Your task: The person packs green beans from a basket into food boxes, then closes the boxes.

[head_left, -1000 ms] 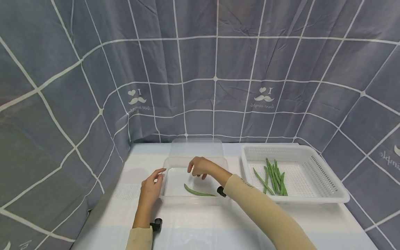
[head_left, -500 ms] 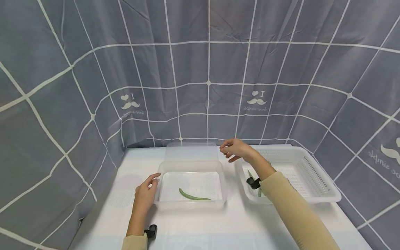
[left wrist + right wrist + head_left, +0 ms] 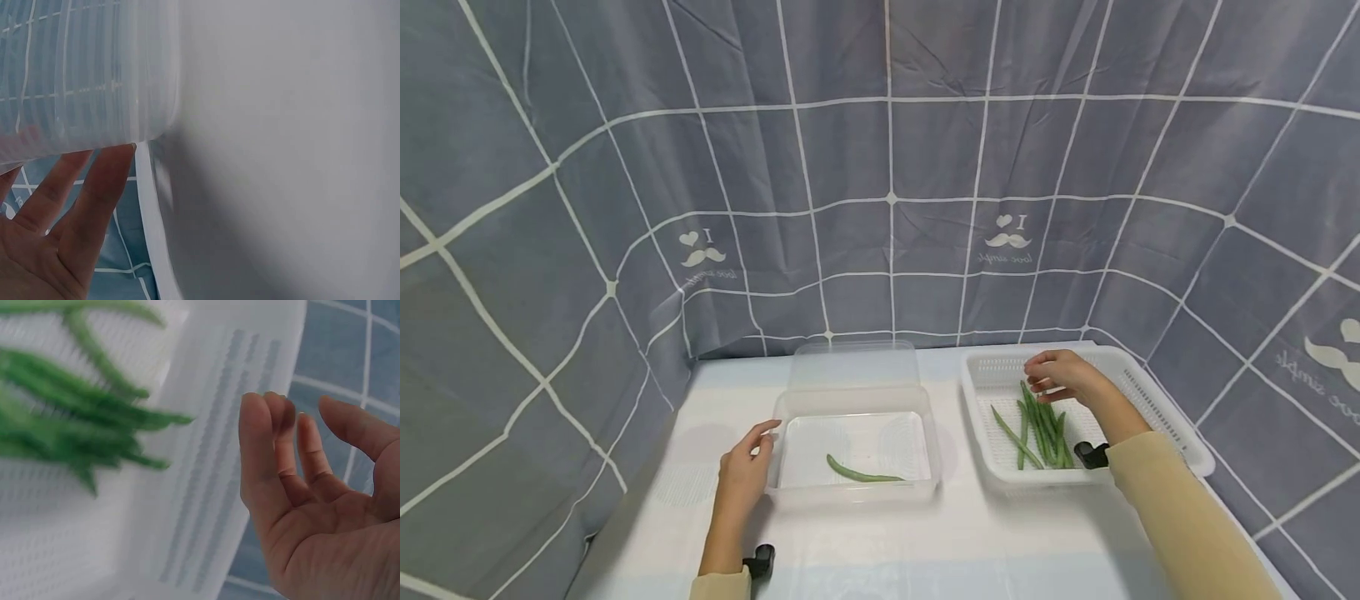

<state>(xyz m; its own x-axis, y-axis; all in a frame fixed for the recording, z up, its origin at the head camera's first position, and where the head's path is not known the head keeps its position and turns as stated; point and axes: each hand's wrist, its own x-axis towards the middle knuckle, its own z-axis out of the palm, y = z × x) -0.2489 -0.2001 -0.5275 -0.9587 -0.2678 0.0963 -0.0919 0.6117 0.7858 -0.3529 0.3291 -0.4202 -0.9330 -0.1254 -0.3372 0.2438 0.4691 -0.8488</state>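
Note:
My left hand [image 3: 743, 471] touches the left side of a clear plastic container [image 3: 782, 454], its fingers fairly straight; in the left wrist view, the fingertips meet the container's wall [image 3: 94, 81]. Inside that container lies one green bean [image 3: 861, 477], slightly curved. Over a white perforated basket [image 3: 1105, 479] on the right hovers my right hand [image 3: 1063, 375], fingers loosely bent and holding nothing. Several green beans [image 3: 1041, 429] lie in a loose bunch in the basket below it. The right wrist view shows the beans [image 3: 69, 406] apart from the fingers.
A clear lid [image 3: 855, 363] lies flat behind the container. A pale cloth covers the table [image 3: 850, 550]. Grey gridded curtains [image 3: 850, 167] close off the back and both sides.
My right hand has left the clear container and moved right to above the basket. The left hand stays at the container's side. The bean in the container lies as before; the view shifted slightly.

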